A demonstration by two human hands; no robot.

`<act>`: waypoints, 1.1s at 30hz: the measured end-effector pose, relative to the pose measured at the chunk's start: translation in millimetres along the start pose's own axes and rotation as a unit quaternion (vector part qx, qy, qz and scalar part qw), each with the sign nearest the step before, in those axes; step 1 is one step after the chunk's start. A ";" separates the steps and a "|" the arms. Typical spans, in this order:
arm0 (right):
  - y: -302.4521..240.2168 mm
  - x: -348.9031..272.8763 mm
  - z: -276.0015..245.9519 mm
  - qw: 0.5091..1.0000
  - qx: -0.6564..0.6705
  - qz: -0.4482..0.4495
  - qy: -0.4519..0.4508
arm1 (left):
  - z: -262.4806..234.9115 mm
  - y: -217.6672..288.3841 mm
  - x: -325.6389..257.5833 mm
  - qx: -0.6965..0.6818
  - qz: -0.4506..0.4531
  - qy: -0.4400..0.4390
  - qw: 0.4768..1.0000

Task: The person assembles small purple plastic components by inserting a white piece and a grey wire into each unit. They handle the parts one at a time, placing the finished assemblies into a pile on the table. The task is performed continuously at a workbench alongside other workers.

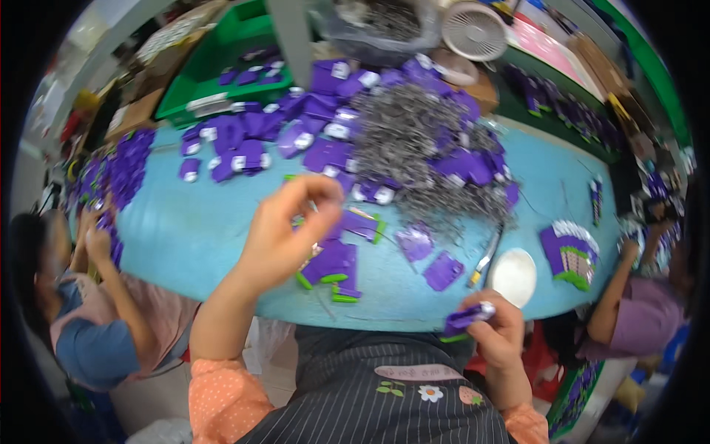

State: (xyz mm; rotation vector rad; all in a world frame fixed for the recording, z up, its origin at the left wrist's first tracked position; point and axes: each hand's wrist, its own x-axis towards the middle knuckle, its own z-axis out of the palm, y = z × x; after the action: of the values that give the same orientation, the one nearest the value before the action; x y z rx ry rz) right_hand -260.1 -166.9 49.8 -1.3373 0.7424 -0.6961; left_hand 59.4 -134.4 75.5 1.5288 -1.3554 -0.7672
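My left hand is raised over the middle of the table, its fingers curled toward the thumb in a loose pinch. Motion smears the fingertips, so anything small between them does not show. Beneath and beside that hand lie several flat purple packets with green edges. At the table's near edge on the right, my right hand grips a purple packet with a green lower edge and a shiny whitish end. Two loose purple packets lie flat between my hands, one partly see-through.
A heap of grey wire ties covers more purple packets at the back. Right of centre are a white oval dish, a cutter knife and a fanned packet stack. A green bin stands far left; co-workers sit at both sides.
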 end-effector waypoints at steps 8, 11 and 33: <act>27.7 13.3 21.7 0.979 -0.059 -0.135 -0.139 | 72.1 31.8 -39.3 -0.279 -0.170 -0.338 0.883; 30.3 8.1 23.0 0.978 -0.056 -0.133 -0.148 | 76.9 22.2 -48.2 -0.312 -0.170 -0.338 0.871; -25.7 8.9 -126.0 0.917 -0.140 -0.185 0.325 | -47.2 -95.0 75.1 0.428 0.019 0.106 0.897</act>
State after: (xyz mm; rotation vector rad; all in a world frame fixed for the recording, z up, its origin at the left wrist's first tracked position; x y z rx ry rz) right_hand -356.8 -250.9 64.5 -1.5363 1.1622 -1.4212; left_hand 154.3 -199.7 15.4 2.1597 -1.6423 0.0856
